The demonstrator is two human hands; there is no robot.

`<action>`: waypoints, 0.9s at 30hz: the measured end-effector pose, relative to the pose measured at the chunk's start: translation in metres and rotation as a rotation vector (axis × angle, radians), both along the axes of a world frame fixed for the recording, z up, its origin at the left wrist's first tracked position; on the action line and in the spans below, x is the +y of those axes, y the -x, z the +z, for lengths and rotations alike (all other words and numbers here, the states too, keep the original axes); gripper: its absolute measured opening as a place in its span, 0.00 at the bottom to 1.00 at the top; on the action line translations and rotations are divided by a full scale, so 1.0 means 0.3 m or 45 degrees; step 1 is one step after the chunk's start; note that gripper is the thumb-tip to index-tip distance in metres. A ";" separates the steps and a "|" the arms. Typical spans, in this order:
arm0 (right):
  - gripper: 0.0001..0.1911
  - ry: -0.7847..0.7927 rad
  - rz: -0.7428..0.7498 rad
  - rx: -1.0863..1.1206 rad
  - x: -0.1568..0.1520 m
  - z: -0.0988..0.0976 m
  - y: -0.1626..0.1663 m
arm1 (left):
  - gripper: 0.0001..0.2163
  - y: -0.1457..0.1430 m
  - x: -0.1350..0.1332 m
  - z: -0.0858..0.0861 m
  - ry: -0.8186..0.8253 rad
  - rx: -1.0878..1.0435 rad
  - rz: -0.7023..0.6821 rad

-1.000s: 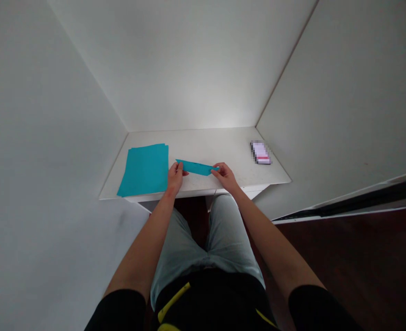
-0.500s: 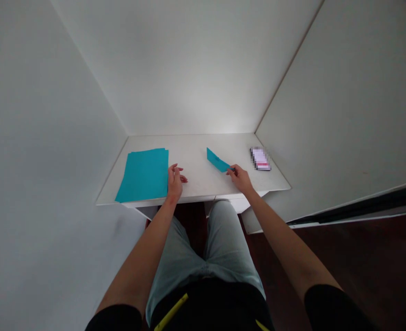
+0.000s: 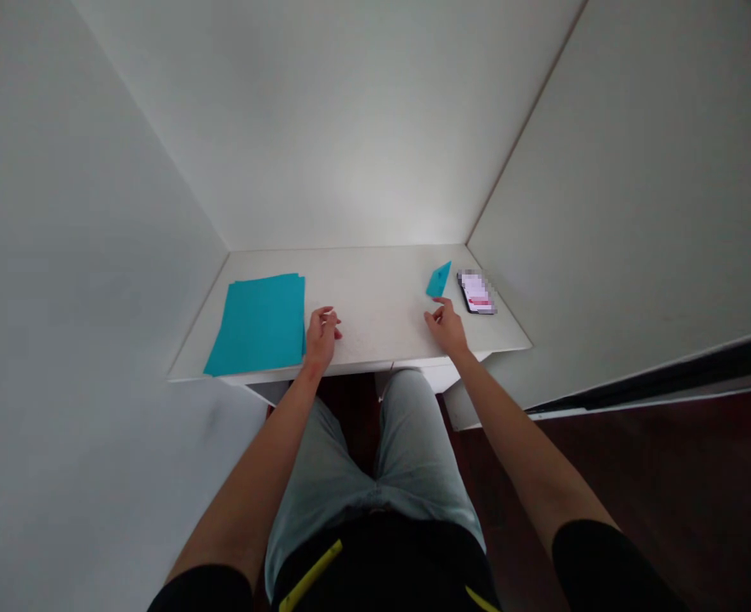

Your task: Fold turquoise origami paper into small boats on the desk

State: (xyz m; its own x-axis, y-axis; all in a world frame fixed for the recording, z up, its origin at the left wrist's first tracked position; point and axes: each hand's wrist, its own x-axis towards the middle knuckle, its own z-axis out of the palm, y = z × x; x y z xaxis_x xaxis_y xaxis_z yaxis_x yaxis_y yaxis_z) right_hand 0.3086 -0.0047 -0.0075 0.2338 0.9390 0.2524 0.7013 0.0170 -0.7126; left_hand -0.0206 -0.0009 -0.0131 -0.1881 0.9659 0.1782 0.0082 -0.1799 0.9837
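A small folded piece of blue paper (image 3: 439, 279) is at the right part of the white desk, just left of the phone. My right hand (image 3: 446, 327) is close in front of it, thumb and index finger apart. The index fingertip is at the paper's lower edge; whether it touches, I cannot tell. My left hand (image 3: 322, 337) rests near the desk's front edge with loosely bent, parted fingers and nothing in them. Beside it, on the left, lies a stack of blue paper sheets (image 3: 260, 325), its edges slightly uneven.
A phone (image 3: 477, 293) with a lit, blurred screen lies at the right end of the white desk (image 3: 375, 297). Walls enclose the desk at the back, left and right. My legs are under its front edge.
The folded paper has gone from between my right fingers to a spot farther right, near the phone, and is turned differently. My right fingers have parted. My left hand has hardly moved.
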 end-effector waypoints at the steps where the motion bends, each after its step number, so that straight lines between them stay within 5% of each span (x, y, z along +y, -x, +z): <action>1: 0.26 0.006 0.024 0.012 -0.006 -0.005 0.025 | 0.20 -0.002 -0.012 0.012 0.007 0.034 -0.019; 4: 0.22 0.014 0.056 0.045 -0.014 -0.011 0.064 | 0.16 0.038 -0.066 0.055 -0.067 0.286 -0.109; 8: 0.22 -0.024 0.038 0.081 -0.009 -0.016 0.051 | 0.16 0.226 -0.158 0.095 -0.246 0.839 -0.049; 12: 0.24 -0.006 0.034 0.044 -0.006 -0.020 0.042 | 0.35 0.462 -0.234 0.075 -0.144 1.145 -0.039; 15: 0.25 0.011 0.024 0.028 -0.008 -0.018 0.045 | 0.28 0.562 -0.265 0.047 -0.065 1.200 -0.077; 19: 0.23 0.035 0.012 -0.016 -0.008 -0.013 0.048 | 0.12 0.580 -0.279 0.050 -0.064 1.198 -0.095; 24: 0.19 0.069 0.005 -0.049 -0.004 -0.011 0.049 | 0.18 0.560 -0.274 0.072 -0.097 1.204 -0.166; 27: 0.18 0.094 0.011 -0.074 -0.001 -0.014 0.048 | 0.11 0.569 -0.256 0.078 -0.057 1.143 -0.171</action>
